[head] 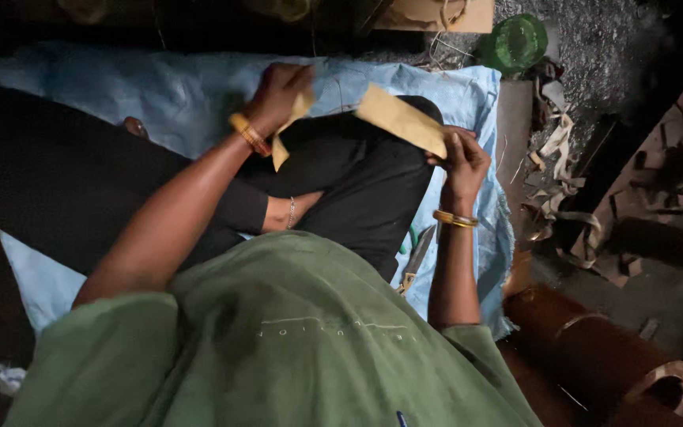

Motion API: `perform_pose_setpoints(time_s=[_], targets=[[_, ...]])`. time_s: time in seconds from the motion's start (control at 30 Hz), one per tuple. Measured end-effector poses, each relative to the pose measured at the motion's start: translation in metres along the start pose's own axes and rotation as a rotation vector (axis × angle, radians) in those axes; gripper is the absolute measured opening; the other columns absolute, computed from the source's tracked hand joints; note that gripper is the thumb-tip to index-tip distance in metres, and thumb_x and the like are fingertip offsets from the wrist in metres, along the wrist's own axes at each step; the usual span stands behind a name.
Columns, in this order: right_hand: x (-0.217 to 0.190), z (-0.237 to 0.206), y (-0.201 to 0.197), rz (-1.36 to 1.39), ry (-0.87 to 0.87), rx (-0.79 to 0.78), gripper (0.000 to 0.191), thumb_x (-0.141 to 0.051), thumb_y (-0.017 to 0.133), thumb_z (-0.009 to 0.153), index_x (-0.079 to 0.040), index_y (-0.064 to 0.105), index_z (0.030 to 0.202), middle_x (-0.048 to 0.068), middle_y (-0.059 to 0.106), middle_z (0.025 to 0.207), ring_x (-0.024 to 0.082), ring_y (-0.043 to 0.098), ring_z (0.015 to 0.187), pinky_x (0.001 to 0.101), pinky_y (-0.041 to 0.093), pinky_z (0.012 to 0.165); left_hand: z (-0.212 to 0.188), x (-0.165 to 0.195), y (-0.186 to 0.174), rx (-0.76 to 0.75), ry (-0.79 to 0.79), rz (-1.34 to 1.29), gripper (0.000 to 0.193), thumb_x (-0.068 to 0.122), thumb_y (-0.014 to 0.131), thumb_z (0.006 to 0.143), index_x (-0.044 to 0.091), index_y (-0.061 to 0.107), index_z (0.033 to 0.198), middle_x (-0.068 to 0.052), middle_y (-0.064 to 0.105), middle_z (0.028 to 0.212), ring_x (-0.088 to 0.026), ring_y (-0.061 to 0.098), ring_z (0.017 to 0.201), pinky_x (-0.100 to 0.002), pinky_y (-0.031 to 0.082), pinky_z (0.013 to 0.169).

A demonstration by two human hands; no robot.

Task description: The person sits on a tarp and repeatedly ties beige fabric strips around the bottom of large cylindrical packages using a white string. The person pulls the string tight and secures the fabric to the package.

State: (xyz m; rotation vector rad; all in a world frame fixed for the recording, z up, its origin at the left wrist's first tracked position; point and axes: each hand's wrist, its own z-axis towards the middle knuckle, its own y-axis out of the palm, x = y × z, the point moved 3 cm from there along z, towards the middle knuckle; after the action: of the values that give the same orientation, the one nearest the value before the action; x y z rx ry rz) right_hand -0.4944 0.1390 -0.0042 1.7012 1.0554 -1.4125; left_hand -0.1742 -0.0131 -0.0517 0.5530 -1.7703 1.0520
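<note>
A green shirt (278, 348) fills the near edge of the view, and both bare arms reach forward from it over crossed legs in black trousers (357, 190). The person sits on a pale blue sheet (183, 95) spread on the floor. Just beside the right forearm, a pair of scissors (418, 257) lies on the sheet, blades pointing away.

The right hand (462, 162), with gold bangles (454, 219) at the wrist, has its fingers clamped on the near end of a tan paper strip (401, 120), which slants up and to the left above the knee. Farther off, the left hand (278, 93), also bangled, has its fingers closed on a smaller tan paper piece (290, 126) that hangs down from the grip. The two pieces are apart.

Beyond the sheet, a green plastic jar (514, 41) stands on the dark ground, with paper scraps (555, 150) heaped to its right and cardboard (436, 14) at the top edge.
</note>
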Motion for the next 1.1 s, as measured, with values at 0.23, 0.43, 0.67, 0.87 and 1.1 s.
perform_pose_setpoints(time_s=[0.23,0.43,0.67,0.87,1.1], targets=[[0.001,-0.003,-0.016,-0.021,0.029,-0.033,0.029,-0.019,0.065,0.105,0.007,0.071,0.116,0.015,0.074,0.096,0.023,0.075,0.071,0.0312,0.062,0.062,-0.024,0.031,0.012,0.278,0.435,0.803,0.056,0.070,0.064,0.086,0.015,0.072,0.077,-0.011,0.076,0.095,-0.031,0.071,0.080,-0.046,0.052,0.071],[-0.007,-0.003,-0.020,-0.041,0.001,-0.043,0.026,-0.016,0.065,0.105,0.006,0.071,0.116,0.014,0.074,0.088,0.020,0.072,0.066,0.0292,0.059,0.059,0.014,0.073,0.046,0.018,0.219,0.032,0.053,0.039,0.082,0.088,-0.001,0.070,0.121,-0.019,0.074,0.100,-0.029,0.073,0.088,-0.044,0.057,0.075],[-0.006,-0.007,-0.041,-0.041,0.040,-0.034,0.019,-0.009,0.064,0.105,0.007,0.072,0.111,0.014,0.072,0.092,0.018,0.070,0.071,0.0281,0.057,0.062,0.028,0.074,0.072,-0.263,-0.024,-0.488,0.018,0.003,0.075,0.091,-0.004,0.073,0.108,-0.014,0.077,0.088,-0.015,0.077,0.073,-0.026,0.062,0.060],[0.012,0.005,-0.072,0.112,0.061,-0.108,0.013,0.006,0.067,0.094,0.009,0.072,0.106,0.016,0.074,0.101,0.023,0.074,0.079,0.0348,0.063,0.073,0.034,0.061,0.096,-0.303,0.039,-0.762,0.014,-0.003,0.067,0.096,-0.004,0.075,0.107,-0.016,0.077,0.100,-0.022,0.079,0.085,-0.031,0.068,0.074],[0.041,0.013,-0.102,0.082,0.115,-0.205,0.013,0.009,0.070,0.093,0.008,0.072,0.105,0.018,0.074,0.098,0.025,0.076,0.087,0.0379,0.064,0.084,0.038,0.051,0.106,-0.441,0.082,-0.740,0.019,-0.001,0.064,0.098,-0.002,0.076,0.113,-0.014,0.076,0.107,-0.021,0.077,0.095,-0.032,0.064,0.087]])
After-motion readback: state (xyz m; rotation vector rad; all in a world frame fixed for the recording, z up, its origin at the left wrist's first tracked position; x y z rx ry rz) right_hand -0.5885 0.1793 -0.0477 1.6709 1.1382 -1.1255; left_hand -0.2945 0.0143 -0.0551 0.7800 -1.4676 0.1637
